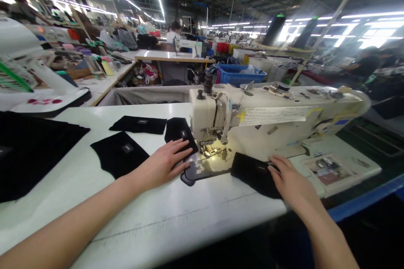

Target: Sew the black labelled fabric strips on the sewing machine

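My left hand (167,159) lies flat with fingers stretched out, its fingertips on a black fabric piece (176,129) with a small label, just left of the needle area of a cream sewing machine (206,113). My right hand (288,178) is closed around a small thin metal tool (274,169), whose kind is mostly hidden by the fingers. Those fingers touch a second labelled black piece (252,174), right of the presser foot (214,150). Two more labelled pieces, one upper (135,125) and one lower (118,153), lie on the table to the left.
A larger stack of black fabric (34,151) covers the table's left side. Behind it stands a white fan-like device (38,63). A blue basket (240,75) sits beyond the machine. Ruler marks (151,220) run along the front of the white table (202,218).
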`<action>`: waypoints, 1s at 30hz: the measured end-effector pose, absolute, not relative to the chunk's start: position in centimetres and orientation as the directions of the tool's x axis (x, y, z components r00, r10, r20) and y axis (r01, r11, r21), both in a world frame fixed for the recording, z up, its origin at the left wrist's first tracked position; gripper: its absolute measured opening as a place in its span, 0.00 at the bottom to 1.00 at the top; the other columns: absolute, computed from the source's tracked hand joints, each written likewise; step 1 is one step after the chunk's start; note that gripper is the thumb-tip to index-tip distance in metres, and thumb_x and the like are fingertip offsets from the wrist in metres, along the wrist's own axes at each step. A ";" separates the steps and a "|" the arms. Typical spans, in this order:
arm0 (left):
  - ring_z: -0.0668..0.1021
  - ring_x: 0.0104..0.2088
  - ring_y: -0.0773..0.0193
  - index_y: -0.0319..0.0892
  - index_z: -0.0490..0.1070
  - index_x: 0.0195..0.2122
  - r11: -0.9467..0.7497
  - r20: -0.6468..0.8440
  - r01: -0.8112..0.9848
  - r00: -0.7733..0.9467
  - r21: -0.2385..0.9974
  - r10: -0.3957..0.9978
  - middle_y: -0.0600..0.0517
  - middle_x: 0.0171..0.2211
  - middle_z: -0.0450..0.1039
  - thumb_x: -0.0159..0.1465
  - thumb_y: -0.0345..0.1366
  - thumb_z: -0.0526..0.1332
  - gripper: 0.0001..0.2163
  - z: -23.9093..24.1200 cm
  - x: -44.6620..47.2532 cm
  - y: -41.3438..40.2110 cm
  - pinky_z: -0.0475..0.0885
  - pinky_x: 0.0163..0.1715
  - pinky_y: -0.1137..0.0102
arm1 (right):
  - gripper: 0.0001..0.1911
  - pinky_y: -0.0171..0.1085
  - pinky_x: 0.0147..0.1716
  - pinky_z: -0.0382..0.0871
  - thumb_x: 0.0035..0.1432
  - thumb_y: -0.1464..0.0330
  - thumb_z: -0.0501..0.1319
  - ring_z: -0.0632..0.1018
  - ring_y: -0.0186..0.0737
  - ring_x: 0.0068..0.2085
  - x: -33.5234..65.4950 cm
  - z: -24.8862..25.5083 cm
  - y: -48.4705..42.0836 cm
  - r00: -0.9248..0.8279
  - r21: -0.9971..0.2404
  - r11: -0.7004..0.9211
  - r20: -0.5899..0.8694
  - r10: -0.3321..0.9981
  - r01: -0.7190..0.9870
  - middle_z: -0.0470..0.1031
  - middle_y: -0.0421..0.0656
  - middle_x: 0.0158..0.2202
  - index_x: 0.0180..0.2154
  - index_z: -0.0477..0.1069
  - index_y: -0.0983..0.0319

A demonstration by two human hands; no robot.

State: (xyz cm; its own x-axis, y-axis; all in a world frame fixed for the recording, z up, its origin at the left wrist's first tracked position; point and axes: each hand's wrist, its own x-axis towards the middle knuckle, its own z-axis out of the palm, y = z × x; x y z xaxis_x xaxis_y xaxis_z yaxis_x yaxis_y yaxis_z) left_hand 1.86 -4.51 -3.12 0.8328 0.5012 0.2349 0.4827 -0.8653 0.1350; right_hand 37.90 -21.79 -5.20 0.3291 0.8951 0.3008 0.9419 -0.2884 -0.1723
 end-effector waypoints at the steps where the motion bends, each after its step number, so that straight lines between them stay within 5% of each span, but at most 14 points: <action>1: 0.68 0.65 0.44 0.43 0.70 0.62 -0.862 0.224 0.490 0.833 0.128 0.506 0.40 0.65 0.67 0.73 0.45 0.53 0.21 -3.0 1.2 -5.0 0.66 0.62 0.43 | 0.19 0.44 0.37 0.75 0.67 0.63 0.51 0.82 0.48 0.41 38.3 -5.3 -21.7 0.344 -0.183 -0.302 0.278 0.897 0.936 0.76 0.51 0.54 0.51 0.75 0.62; 10: 0.71 0.63 0.44 0.45 0.71 0.61 -0.849 0.215 0.514 0.821 0.125 0.529 0.42 0.64 0.68 0.72 0.44 0.56 0.20 -2.3 -2.9 -8.2 0.69 0.59 0.43 | 0.11 0.41 0.32 0.69 0.58 0.60 0.57 0.81 0.48 0.34 38.6 -3.9 -21.7 0.446 -0.270 -0.405 0.114 0.888 0.874 0.80 0.45 0.34 0.31 0.74 0.56; 15: 0.73 0.61 0.40 0.44 0.74 0.58 -0.842 0.316 0.525 0.783 0.128 0.536 0.40 0.59 0.74 0.70 0.47 0.59 0.20 -2.1 -1.6 -9.5 0.64 0.60 0.36 | 0.13 0.38 0.28 0.70 0.62 0.56 0.56 0.80 0.44 0.28 35.5 -2.4 -23.9 0.314 -0.463 -0.179 0.233 0.920 0.868 0.81 0.40 0.29 0.38 0.76 0.54; 19: 0.76 0.58 0.47 0.47 0.64 0.66 -0.741 0.367 0.448 0.665 0.499 0.650 0.42 0.61 0.71 0.66 0.50 0.64 0.29 -1.2 1.3 -11.2 0.74 0.56 0.48 | 0.09 0.34 0.35 0.73 0.65 0.65 0.57 0.82 0.40 0.34 31.9 -1.3 -25.3 0.047 -0.524 0.159 0.359 0.932 0.837 0.82 0.40 0.37 0.43 0.75 0.53; 23: 0.84 0.42 0.54 0.46 0.79 0.48 -0.355 0.066 0.292 0.682 0.888 0.728 0.49 0.43 0.83 0.66 0.46 0.64 0.14 0.1 3.8 -11.4 0.81 0.43 0.59 | 0.08 0.35 0.31 0.70 0.66 0.66 0.57 0.79 0.38 0.28 29.3 -0.5 -24.9 0.079 -0.596 0.117 0.293 0.953 0.794 0.80 0.38 0.31 0.39 0.75 0.55; 26: 0.84 0.34 0.57 0.44 0.81 0.36 -0.226 0.002 0.265 0.646 0.937 0.763 0.52 0.33 0.84 0.65 0.42 0.64 0.09 0.8 4.5 -10.6 0.81 0.38 0.61 | 0.08 0.35 0.33 0.70 0.65 0.62 0.59 0.79 0.38 0.30 28.8 -0.6 -24.3 0.197 -0.704 -0.014 0.179 0.964 0.710 0.80 0.37 0.31 0.38 0.76 0.55; 30: 0.83 0.31 0.59 0.44 0.79 0.34 -0.220 0.002 0.293 0.596 0.930 0.803 0.53 0.30 0.83 0.63 0.43 0.65 0.09 1.9 4.0 -8.7 0.80 0.32 0.64 | 0.10 0.34 0.31 0.68 0.63 0.61 0.60 0.77 0.38 0.30 28.7 -1.5 -24.2 0.194 -0.816 -0.143 -0.038 0.980 0.560 0.79 0.38 0.30 0.36 0.77 0.58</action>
State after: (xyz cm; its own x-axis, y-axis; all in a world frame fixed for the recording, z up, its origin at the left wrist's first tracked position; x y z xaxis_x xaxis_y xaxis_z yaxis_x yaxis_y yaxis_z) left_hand 4.03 -8.69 1.91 0.5955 0.8033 0.0021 0.2935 -0.2200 0.9303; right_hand 28.67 -24.22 -1.51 0.1937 0.9803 -0.0383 0.5599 -0.1426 -0.8162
